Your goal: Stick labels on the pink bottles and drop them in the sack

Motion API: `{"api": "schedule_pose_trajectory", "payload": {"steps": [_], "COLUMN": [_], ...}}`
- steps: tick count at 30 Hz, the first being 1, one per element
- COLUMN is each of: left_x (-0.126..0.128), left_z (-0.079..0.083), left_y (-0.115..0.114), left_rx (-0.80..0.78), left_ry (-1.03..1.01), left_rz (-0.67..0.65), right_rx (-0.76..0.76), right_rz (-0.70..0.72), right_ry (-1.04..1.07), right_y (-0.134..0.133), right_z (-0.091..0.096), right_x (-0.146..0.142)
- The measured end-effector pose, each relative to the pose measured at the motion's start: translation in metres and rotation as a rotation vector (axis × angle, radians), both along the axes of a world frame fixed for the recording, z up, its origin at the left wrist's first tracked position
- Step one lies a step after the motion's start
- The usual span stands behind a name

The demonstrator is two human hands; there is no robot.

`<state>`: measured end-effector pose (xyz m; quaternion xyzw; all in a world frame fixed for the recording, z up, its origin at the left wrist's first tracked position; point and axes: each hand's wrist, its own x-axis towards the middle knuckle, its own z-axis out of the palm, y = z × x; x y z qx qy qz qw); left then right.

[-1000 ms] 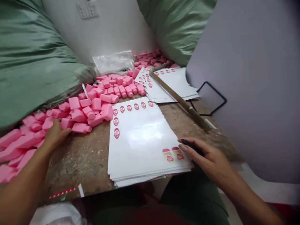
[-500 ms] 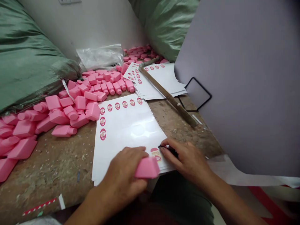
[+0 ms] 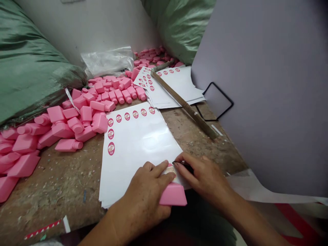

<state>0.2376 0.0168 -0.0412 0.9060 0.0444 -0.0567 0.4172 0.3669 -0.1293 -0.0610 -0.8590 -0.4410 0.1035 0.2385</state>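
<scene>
My left hand [image 3: 151, 188] is closed around a pink plastic bottle [image 3: 173, 195] at the front edge of the sticker sheet. Its index finger and thumb lie by a sticker [image 3: 170, 172] with a pink top and pale print, partly covered by the fingers. In my right hand [image 3: 202, 172] I pinch a thin dark pointed tool [image 3: 188, 166]; its tip is at the sticker's upper right, and its exact kind is hidden. The white sticker sheet [image 3: 130, 143] lies on a stack and carries small oval red stickers along its far and left edges.
Many pink bottles [image 3: 61, 130] are heaped on the worn wooden table [image 3: 74, 174] at left. Further back lie more sheets [image 3: 176, 85] under a wooden stick [image 3: 187, 107]. Green sacks [image 3: 33, 61] flank the back, and a grey panel [image 3: 266, 95] stands at right.
My left hand has moved slightly right with the bottle, bringing it closer to my right hand. Its fingers now cover part of the sticker that showed before. My right hand stays nearly still.
</scene>
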Motion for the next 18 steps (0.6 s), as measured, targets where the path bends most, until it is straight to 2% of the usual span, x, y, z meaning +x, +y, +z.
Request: {"api": "schedule_pose_trajectory", "payload": {"steps": [3, 5, 6, 8, 11, 15, 18], "left_x": [-0.002, -0.002, -0.003, -0.002, 0.002, 0.008, 0.010], "left_z": [0.001, 0.003, 0.004, 0.007, 0.009, 0.004, -0.001], "left_y": [0.002, 0.005, 0.006, 0.009, 0.012, 0.014, 0.015], "left_rx": [0.012, -0.024, -0.079, -0.254, -0.630, -1.122, -1.242], "left_ry": [0.041, 0.057, 0.068, 0.107, 0.110, 0.015, -0.028], "left_rz": [-0.027, 0.003, 0.059, 0.263, 0.591, 0.776, 0.885], "right_rx": [0.045, 0.071, 0.077, 0.075, 0.055, 0.062, 0.077], "right_rz": [-0.022, -0.016, -0.005, 0.026, 0.060, 0.018, -0.081], "right_ry": [0.076, -0.019, -0.088, -0.202, -0.277, -0.267, -0.036], "right_y": [-0.002, -0.004, -0.005, -0.005, -0.003, 0.003, 0.004], "right_z": [-0.002, -0.005, -0.006, -0.009, -0.011, -0.013, -0.012], "right_x": [0.003, 0.003, 0.003, 0.002, 0.000, 0.000, 0.003]}}
